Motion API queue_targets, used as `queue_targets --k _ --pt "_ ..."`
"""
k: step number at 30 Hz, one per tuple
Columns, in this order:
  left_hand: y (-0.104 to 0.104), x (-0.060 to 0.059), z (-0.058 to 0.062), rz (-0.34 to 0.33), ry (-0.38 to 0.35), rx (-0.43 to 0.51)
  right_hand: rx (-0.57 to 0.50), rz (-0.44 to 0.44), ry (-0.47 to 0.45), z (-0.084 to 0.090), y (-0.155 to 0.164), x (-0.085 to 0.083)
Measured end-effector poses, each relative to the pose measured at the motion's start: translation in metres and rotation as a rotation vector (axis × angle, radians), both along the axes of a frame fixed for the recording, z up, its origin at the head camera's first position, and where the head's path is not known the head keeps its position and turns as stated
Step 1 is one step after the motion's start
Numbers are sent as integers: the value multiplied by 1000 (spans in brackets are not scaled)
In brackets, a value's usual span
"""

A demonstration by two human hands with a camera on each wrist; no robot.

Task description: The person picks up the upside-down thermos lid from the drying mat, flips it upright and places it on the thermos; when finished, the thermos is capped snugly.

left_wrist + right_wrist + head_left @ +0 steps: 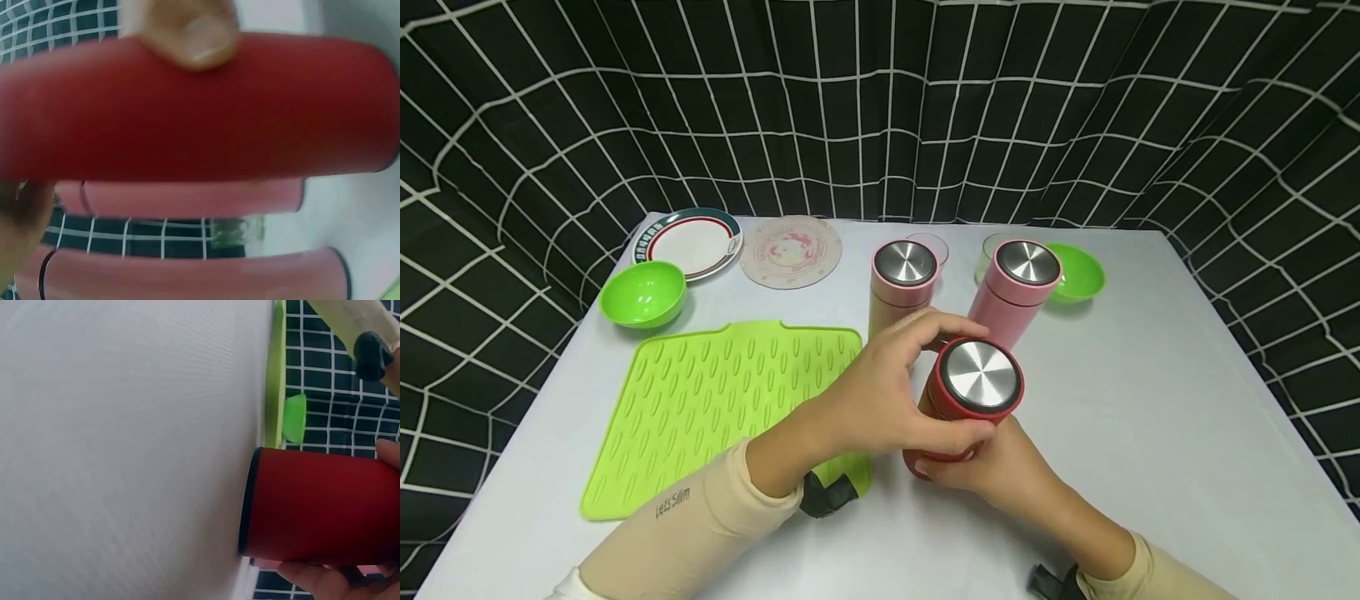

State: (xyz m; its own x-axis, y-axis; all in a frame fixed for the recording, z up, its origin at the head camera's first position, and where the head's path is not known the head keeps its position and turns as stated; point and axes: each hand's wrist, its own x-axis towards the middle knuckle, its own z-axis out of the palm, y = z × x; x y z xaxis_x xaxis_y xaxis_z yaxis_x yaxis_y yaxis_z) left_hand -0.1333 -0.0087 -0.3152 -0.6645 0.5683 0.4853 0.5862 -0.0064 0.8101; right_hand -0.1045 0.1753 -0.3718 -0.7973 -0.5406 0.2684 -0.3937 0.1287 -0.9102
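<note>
A red flask (pixel 964 408) with a steel lid (pixel 980 375) stands on the white table (pixel 1150 400) near its middle. My left hand (pixel 895 392) grips its upper part, fingers curled round the cap. My right hand (pixel 992 467) holds the lower body from the near side. The left wrist view is filled by the red flask (pixel 200 112) with a fingertip (pixel 200 37) on it. In the right wrist view the red flask (pixel 312 506) stands with its base on the table (pixel 125 450), fingers (pixel 325 578) round it.
Two pink flasks (pixel 904 283) (pixel 1018 287) with steel lids stand just behind. A green ribbed mat (pixel 715 400) lies to the left. Green bowls (pixel 643 293) (pixel 1078 271), a rimmed plate (pixel 688 242), a round coaster (pixel 790 250) and two glasses sit along the back.
</note>
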Motion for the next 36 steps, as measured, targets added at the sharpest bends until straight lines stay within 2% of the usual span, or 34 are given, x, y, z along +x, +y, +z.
queue_targets --k 3,6,13,15,17,24,27,30,36 --pt "-1 -1 2 -33 -25 -21 12 -13 8 1 1 0" --pt "-1 -1 2 -19 -34 -39 14 -12 -4 -1 1 -1" --pt "-1 1 1 -21 -40 -36 33 -42 22 -27 6 -9" --pt "1 2 0 -37 -59 -27 33 -43 27 -33 10 -10" --pt "3 2 -1 -56 -46 -17 37 -48 38 -35 12 -9" --pt "1 1 -3 -43 -41 -7 22 -4 41 -35 11 -12" --pt "1 3 -1 -23 -30 -27 46 -31 65 -33 11 -11" --pt "2 4 -1 25 -18 -33 35 -26 67 -26 9 -10" --pt "2 4 -3 31 -6 -43 -21 6 65 -15 4 -6"
